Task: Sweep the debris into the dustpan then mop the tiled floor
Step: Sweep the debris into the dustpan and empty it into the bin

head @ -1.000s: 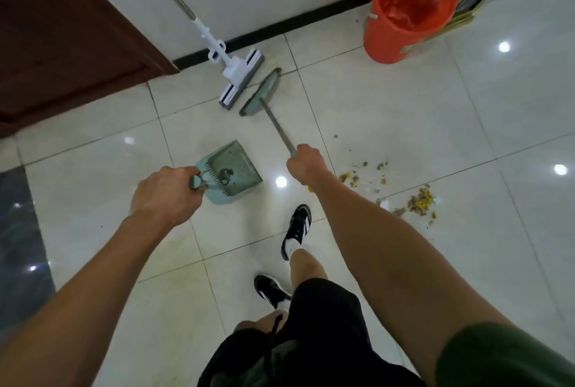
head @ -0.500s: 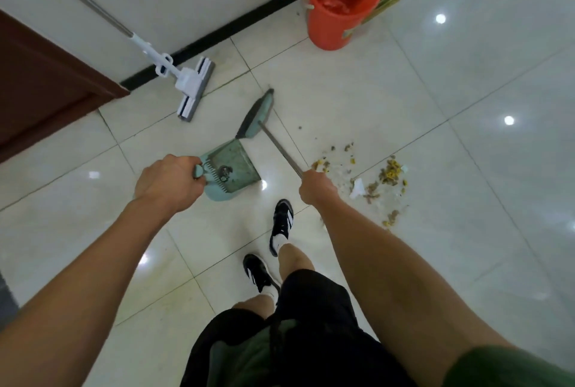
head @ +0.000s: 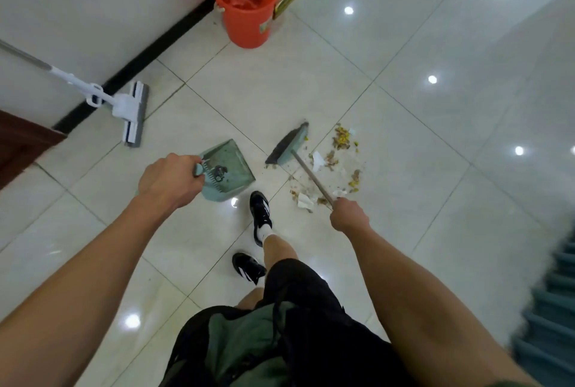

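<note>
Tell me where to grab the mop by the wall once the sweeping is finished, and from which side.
Take the mop by its metal pole, well above the white joint, coming from the open floor side, since the wall backs it. The pole slants up and away to the left while the flat head rests on the tiles. Both the left hand and right hand are occupied now.

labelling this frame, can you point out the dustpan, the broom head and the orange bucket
dustpan (head: 230,159), head view, on the flat green tray
broom head (head: 291,144), head view, on the green back above the bristles
orange bucket (head: 247,25), head view, on the outer side wall
</note>
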A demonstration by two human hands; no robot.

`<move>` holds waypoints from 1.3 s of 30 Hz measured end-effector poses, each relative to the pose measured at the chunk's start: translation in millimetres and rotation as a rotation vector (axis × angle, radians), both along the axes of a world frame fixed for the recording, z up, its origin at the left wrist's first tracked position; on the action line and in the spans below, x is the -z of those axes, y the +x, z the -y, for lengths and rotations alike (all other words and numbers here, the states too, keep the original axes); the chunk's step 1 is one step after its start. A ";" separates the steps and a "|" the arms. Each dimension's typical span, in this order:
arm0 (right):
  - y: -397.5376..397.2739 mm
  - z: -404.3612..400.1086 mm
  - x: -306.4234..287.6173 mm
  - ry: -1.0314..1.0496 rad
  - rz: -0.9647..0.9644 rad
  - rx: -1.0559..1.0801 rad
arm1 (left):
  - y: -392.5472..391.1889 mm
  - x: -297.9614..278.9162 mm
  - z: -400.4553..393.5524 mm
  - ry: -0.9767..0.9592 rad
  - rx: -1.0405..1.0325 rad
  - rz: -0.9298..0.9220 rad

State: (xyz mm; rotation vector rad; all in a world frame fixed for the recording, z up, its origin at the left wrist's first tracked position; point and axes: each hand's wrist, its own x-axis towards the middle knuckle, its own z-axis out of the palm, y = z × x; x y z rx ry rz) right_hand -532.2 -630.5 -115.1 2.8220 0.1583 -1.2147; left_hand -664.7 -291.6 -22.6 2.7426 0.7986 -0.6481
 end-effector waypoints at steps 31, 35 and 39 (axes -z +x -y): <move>106.6 -56.6 24.1 0.175 -0.065 0.329 | 137.4 10.2 -23.8 0.043 0.220 -0.028; 76.1 -21.4 21.7 0.118 -0.062 0.345 | 143.6 9.4 -17.5 0.036 0.264 -0.032; 23.9 7.3 14.9 0.087 -0.062 0.377 | 137.7 6.4 -6.9 0.025 0.283 -0.010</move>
